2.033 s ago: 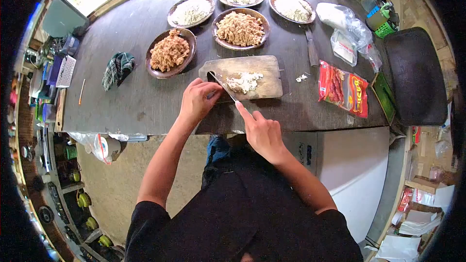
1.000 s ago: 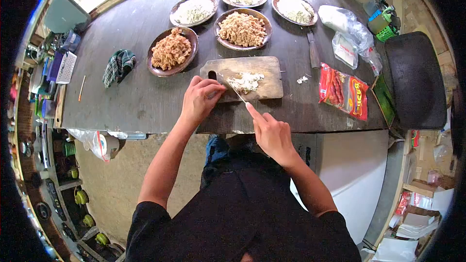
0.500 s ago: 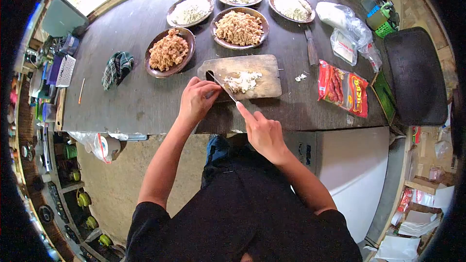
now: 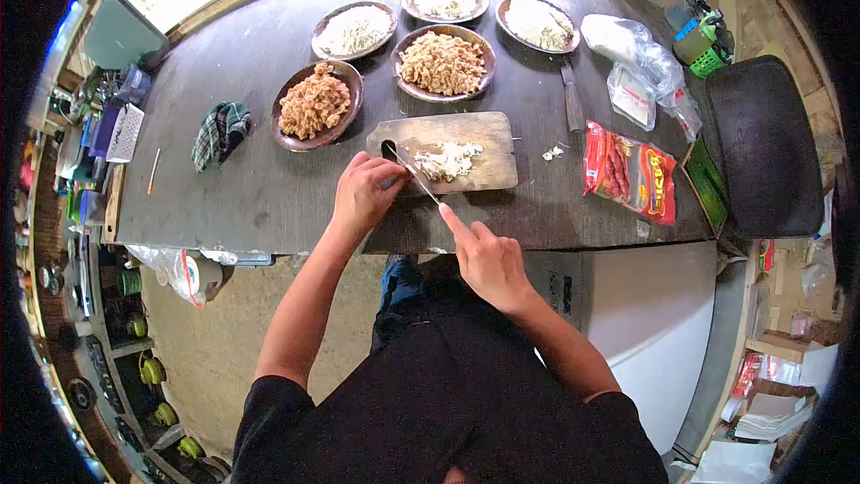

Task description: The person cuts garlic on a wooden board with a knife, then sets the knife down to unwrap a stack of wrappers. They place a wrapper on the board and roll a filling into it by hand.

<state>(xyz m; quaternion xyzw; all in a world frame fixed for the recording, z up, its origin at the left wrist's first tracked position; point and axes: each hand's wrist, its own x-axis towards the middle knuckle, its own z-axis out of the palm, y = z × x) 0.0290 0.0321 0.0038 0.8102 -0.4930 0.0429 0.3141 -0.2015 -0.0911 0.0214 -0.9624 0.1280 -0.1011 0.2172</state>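
Note:
A wooden cutting board (image 4: 494,130) lies near the table's front edge, with a small heap of pale chopped pieces (image 4: 448,161) on it. My right hand (image 4: 493,267) grips a knife (image 4: 416,177), its index finger stretched along the top. The blade slants up and left across the board's left part. At the board's lower left corner, my left hand (image 4: 365,193) has its fingers bent and pressed together close beside the blade. Whatever those fingers pinch is hidden or too small to name.
Beyond the board stand plates of brown pieces (image 4: 313,106), tan pieces (image 4: 442,64) and pale shreds (image 4: 356,31). To the right lie a second knife (image 4: 573,100), a red sausage packet (image 4: 630,175) and plastic bags (image 4: 627,45). A checked cloth (image 4: 220,134) is at left.
The view has tilted slightly, so the table and plates sit a little lower. Both hands and the knife keep nearly the same place at the board.

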